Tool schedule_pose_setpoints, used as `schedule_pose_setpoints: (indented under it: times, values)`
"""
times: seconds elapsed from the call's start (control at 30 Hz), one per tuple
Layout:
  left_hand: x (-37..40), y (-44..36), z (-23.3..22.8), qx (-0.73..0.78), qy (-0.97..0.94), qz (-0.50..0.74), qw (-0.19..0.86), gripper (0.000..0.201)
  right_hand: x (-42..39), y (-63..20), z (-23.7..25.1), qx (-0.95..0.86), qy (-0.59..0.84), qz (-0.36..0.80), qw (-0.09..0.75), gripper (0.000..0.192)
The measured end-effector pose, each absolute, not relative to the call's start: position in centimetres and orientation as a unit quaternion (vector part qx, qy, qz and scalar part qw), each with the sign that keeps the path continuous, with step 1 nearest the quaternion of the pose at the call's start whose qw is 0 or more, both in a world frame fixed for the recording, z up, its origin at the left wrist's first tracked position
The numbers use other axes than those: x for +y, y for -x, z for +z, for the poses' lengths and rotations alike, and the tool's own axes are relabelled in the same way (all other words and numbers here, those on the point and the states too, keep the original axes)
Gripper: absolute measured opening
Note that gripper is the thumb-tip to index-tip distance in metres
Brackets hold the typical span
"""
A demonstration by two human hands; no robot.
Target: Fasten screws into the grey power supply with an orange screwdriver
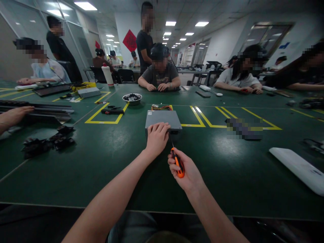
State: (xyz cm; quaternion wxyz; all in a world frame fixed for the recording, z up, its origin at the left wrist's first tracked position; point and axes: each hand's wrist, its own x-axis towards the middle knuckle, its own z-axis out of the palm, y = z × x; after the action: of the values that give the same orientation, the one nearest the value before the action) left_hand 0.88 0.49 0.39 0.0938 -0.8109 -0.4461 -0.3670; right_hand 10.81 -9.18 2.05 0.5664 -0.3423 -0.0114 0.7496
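Screw-driving step – left hand [157, 136] pressed flat, holding nothing, steadying flat grey metal box [163, 119] mid dark-green desk [106, 158], right hand [186, 170] grip closed round orange-handled screwdriver [178, 163], tip at box's near edge – next likely needs tip seated squarely.

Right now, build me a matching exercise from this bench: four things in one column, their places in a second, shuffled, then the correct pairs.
Things:
1. grey metal box with coloured wires
2. orange-handled screwdriver
3. round metal bowl
4. long white plastic cover

Places:
A. far right on the green table
B. beyond the box, towards the seated person opposite
C. under the left hand
D. gripped in the right hand

Pairs: 1-C, 2-D, 3-B, 4-A
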Motion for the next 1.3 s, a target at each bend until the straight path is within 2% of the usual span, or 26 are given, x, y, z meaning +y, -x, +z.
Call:
schedule_pose_setpoints:
  times: [0.07,0.23,0.53,0.93,1.3]
  values:
    - [0.4,-0.9,0.4,-0.448,0.810,-0.366,0.092,0.024,-9.2,-10.8,2.1,0.001,0.344,0.742,0.576,0.005]
    - [0.3,-0.9,0.6,-0.448,0.811,-0.366,0.090,0.024,-9.3,-11.0,2.1,0.022,0.336,0.760,0.556,0.015]
    - [0.3,-0.9,0.7,-0.452,0.808,-0.368,0.087,0.022,-9.2,-11.7,1.9,0.057,0.241,0.814,0.526,0.020]
    - [0.2,-0.7,0.7,-0.450,0.813,-0.358,0.090,0.023,-10.2,-14.2,1.4,-0.004,0.304,0.758,0.577,0.018]
    - [0.1,-0.7,0.7,-0.451,0.814,-0.356,0.089,0.025,-9.8,-14.4,1.2,-0.010,0.311,0.761,0.569,0.020]
